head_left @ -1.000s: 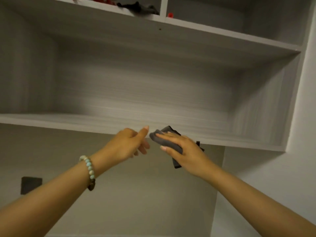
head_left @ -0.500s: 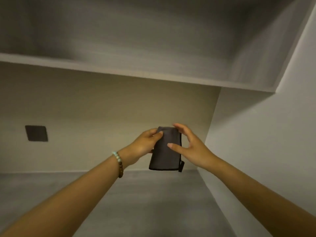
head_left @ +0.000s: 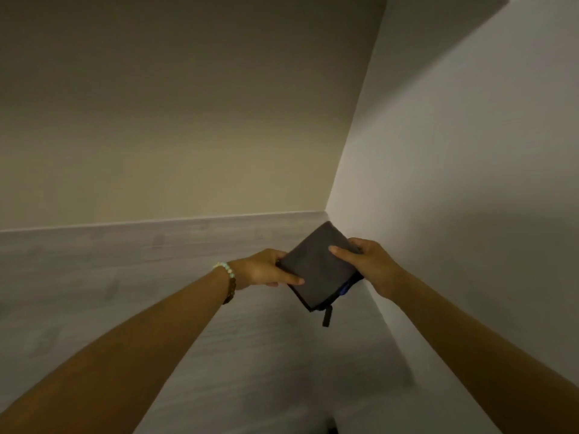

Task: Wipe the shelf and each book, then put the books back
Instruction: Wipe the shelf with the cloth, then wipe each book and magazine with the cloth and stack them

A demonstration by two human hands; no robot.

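Head view: a grey wood-grain worktop (head_left: pixel 125 277) runs across the lower half and meets a plain beige wall (head_left: pixel 188 120) along a straight back edge. On the right, a white side panel (head_left: pixel 470 151) stands upright and closes off the worktop's right end; panel, wall and worktop come together in one corner just behind the hands. At the very top right a pale slanting edge (head_left: pixel 545 7) cuts in, too little of it to tell what it is.

The folded dark grey cloth (head_left: pixel 316 270) is held in the air above the right end of the worktop, near that corner, turned so one corner points up. The left hand (head_left: pixel 261 270) grips its left edge, thumb laid across the near face. The right hand (head_left: pixel 368 261) grips the upper right edge, thumb on the face and fingers curled behind. A short dark tag (head_left: pixel 326 316) hangs from the cloth's lowest corner, and a bit of blue (head_left: pixel 344 289) shows at the edge beside it. A bead bracelet (head_left: pixel 227 270) circles the left wrist.

The worktop stretches bare to the left of the arms; on the right, the panel stands close beside the right forearm. A small dark shape (head_left: pixel 332 429) sits at the bottom edge, too cropped to tell.
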